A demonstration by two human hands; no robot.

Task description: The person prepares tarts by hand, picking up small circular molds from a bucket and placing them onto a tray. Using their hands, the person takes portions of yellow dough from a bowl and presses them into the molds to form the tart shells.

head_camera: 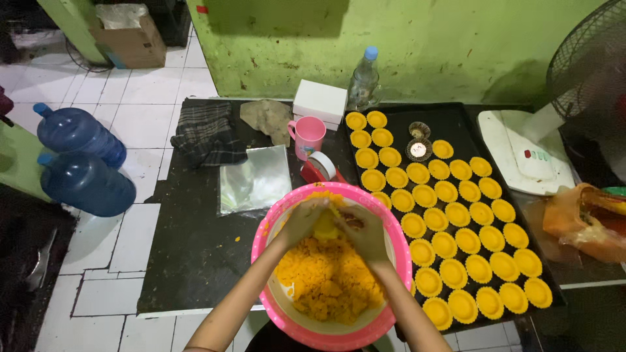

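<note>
Left hand (303, 220) and right hand (365, 231) clasp one dough lump (325, 226) over one pink basin (264, 234); two blue jugs (81, 156).

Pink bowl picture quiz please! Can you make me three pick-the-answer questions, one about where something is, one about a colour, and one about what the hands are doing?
1. Where is the black tray of filled yellow cups?
A. right of the pink bowl
B. on the floor
C. inside the bowl

2. What colour is the mug?
A. green
B. pink
C. black

3. What are the left hand and right hand doing?
A. resting flat on the table
B. lifting the mug
C. pressing a yellow lump together

Answers: 1 A, the tray lies right of the bowl. 2 B, it is pink like the bowl. 3 C, both hands close around the lump over the bowl.
</note>
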